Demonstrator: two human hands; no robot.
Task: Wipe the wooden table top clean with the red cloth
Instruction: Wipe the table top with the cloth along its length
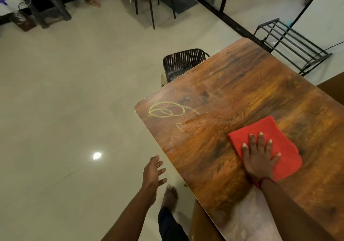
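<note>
Wooden desk running from 1 o'clock down to 5 o'clock, brown and orange grain, rounded corners. Red cloth folded flat on the desk top at about 4 o'clock, well inside the edges. Right hand pressed palm-down on the cloth's near half, fingers spread and straight, pointing toward 12 o'clock; grip flat and open rather than pinching, heel of the hand at the cloth's near edge. Red thread band around the right wrist. Left hand off the desk, in the air over the floor at about 6 o'clock, just beside the desk's long left edge, fingers loosely spread, holding nothing.

Yellow scribble of overlapping loops on the desk near its left corner, at 10 o'clock from the cloth, well apart from it; a thinner pale stroke just below the loops. Whitish dusty patch on the desk's near end under the right forearm.

Dark perforated chair tucked against the desk's left edge near 12 o'clock. Black metal rack on the floor at 2 o'clock beyond the desk's far end. Pale tiled floor with a bright lamp reflection at 8 o'clock. Bare foot on the tiles beside the desk at 6 o'clock.
</note>
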